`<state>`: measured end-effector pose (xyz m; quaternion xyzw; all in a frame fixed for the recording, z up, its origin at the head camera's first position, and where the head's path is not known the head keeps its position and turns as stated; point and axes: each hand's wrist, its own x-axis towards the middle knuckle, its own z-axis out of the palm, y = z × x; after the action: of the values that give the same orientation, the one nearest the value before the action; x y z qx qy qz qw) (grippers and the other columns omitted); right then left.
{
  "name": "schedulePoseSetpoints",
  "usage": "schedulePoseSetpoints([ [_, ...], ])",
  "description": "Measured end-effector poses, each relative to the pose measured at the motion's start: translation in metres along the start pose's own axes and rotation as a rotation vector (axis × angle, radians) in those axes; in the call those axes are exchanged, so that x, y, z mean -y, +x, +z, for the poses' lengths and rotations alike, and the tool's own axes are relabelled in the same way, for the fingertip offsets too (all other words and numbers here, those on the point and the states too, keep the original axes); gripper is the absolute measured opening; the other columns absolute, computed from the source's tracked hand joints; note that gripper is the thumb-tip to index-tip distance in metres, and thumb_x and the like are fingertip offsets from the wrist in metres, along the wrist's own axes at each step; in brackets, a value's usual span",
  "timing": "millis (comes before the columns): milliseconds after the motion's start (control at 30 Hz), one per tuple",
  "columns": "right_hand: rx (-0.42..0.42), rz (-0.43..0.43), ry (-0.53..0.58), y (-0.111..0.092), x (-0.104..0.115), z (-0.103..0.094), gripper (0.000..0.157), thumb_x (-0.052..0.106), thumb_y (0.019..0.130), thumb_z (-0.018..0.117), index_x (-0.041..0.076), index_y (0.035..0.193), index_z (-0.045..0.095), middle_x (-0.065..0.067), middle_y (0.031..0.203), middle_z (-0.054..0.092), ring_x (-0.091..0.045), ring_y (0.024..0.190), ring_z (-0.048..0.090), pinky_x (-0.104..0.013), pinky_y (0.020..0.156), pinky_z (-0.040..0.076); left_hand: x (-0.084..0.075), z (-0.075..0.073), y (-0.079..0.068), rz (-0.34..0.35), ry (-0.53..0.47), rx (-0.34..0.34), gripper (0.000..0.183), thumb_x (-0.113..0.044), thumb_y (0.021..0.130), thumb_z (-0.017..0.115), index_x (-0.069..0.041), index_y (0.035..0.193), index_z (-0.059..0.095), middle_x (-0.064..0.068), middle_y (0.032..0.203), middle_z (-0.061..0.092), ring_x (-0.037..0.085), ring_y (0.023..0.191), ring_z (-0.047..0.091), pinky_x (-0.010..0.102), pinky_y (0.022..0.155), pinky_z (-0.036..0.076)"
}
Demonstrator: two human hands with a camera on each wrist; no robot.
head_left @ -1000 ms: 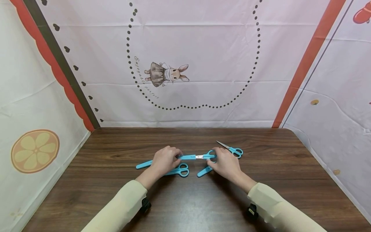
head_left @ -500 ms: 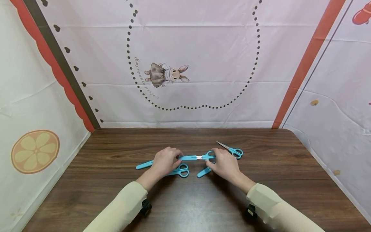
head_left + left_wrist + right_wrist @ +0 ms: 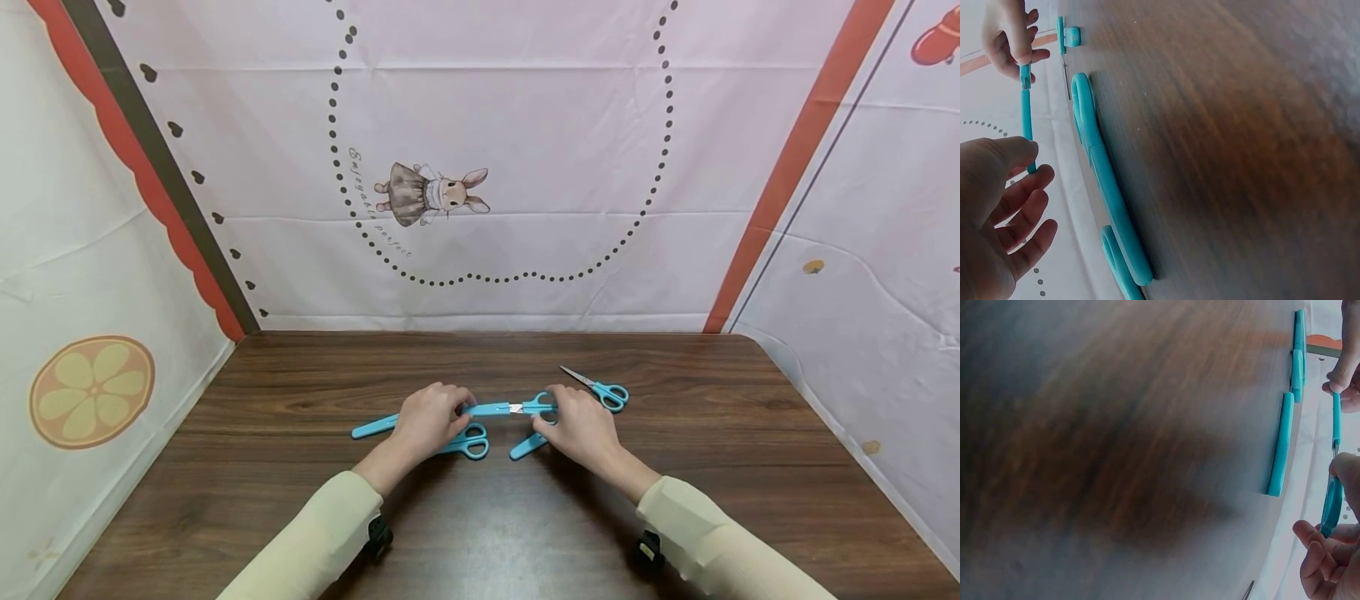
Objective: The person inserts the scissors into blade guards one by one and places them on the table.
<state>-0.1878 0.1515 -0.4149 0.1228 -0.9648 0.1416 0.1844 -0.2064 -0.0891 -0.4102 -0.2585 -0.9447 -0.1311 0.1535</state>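
Note:
Between my hands is a pair of scissors [image 3: 536, 407] with light-blue handles, held above the table. Its blades sit partly inside a light-blue blade cover [image 3: 491, 409], and a short strip of metal shows between cover and handles. My left hand [image 3: 429, 417] pinches the cover's far end between thumb and index finger; the other fingers are loosely bent in the left wrist view. My right hand [image 3: 583, 425] grips the handles. Beneath the left hand lie covered scissors [image 3: 472, 440], partly hidden. Below the right hand rests a loose blue cover [image 3: 528, 446].
Bare-bladed scissors [image 3: 609, 395] lie behind the right hand, tips pointing left and away. Another blue piece [image 3: 373, 426], resembling a cover, sticks out left of the left hand. The brown wooden table [image 3: 300, 517] meets a printed cloth [image 3: 525, 167] at its back edge.
My right hand has shifted slightly left with the scissors. The strip of bare metal between cover and handles is shorter. The things on the table have not moved.

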Motion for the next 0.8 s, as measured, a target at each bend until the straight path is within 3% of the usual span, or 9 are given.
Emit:
schedulePoseSetpoints([
  [433, -0.024, -0.005, 0.015, 0.0, 0.0009, 0.0004, 0.046, 0.038, 0.074, 0.071, 0.008, 0.108, 0.063, -0.004, 0.082, 0.065, -0.015, 0.063, 0.057, -0.025, 0.046, 0.04, 0.0014, 0.0011, -0.0016, 0.017, -0.008, -0.024, 0.011, -0.024, 0.081, 0.07, -0.021, 0.092, 0.069, -0.009, 0.08, 0.066, 0.004, 0.066, 0.05, 0.02, 0.052, 0.038],
  [800, -0.044, -0.001, 0.063, 0.0013, 0.001, -0.002, 0.045, 0.037, 0.074, 0.071, 0.009, 0.11, 0.063, -0.002, 0.076, 0.065, -0.006, 0.05, 0.044, -0.022, 0.041, 0.033, 0.0016, 0.0007, -0.0022, 0.025, -0.021, -0.041, 0.013, -0.025, 0.082, 0.07, -0.021, 0.094, 0.069, -0.009, 0.086, 0.066, 0.005, 0.069, 0.053, 0.02, 0.053, 0.041],
])
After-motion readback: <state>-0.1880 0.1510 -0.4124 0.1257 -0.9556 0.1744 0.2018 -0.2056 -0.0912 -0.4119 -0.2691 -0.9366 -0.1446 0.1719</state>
